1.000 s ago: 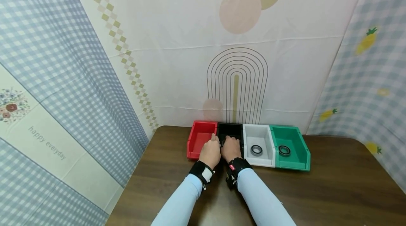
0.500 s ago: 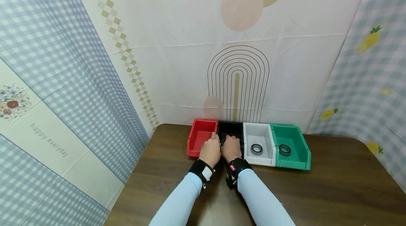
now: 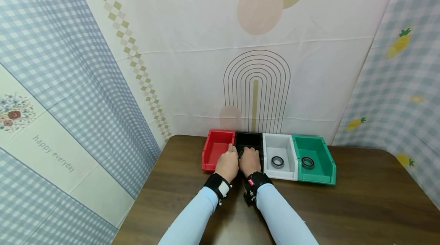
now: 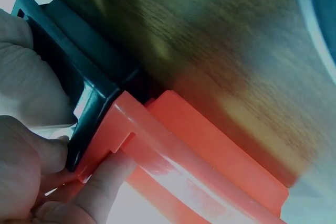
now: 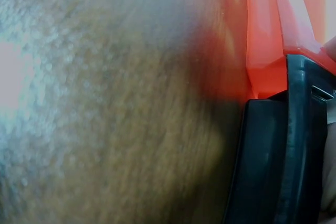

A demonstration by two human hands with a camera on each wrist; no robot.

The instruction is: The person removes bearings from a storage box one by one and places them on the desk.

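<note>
On my head feed, a person's left hand (image 3: 227, 166) and right hand (image 3: 250, 162) meet at the black bin (image 3: 249, 138), standing on the bench (image 3: 165, 184) between the red bin (image 3: 219, 148) and white bin (image 3: 276, 143); its long axis runs front to back, front lip toward the person. Against half a second ago, both hands keep their places; only my view slides slightly. On my left-wrist feed, fingers (image 4: 105, 184) straddle the corner where black and red walls touch; I cannot tell whether they grip. My right-wrist feed catches just the right hand's edge behind the black lip, its hold hidden.
</note>
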